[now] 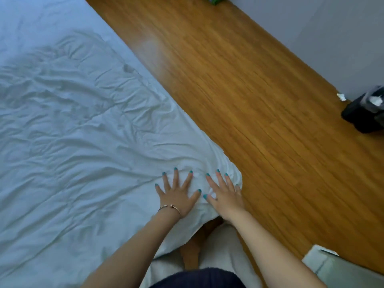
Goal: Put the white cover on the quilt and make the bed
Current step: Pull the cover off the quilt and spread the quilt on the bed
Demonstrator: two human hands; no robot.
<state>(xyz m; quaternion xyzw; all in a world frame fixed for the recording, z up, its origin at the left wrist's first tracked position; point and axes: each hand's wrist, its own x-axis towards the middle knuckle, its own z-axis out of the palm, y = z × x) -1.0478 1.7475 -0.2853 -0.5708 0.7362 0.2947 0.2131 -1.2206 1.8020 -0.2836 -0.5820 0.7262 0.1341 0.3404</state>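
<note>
The white covered quilt [79, 142] lies spread and wrinkled over the bed, filling the left half of the view. Its near right corner [232, 173] hangs at the bed's corner. My left hand [178, 194], wearing a bracelet at the wrist, presses flat on the quilt with fingers spread. My right hand [224, 194] rests flat beside it, right at the corner, fingers straight and pointing away from me. Neither hand grips the fabric.
Wooden floor [239, 80] runs along the bed's right side to a grey wall [322, 28]. A black bin [365, 111] stands at the right by the wall, with a scrap of paper [341, 97] beside it. A pale object [332, 265] sits at the lower right.
</note>
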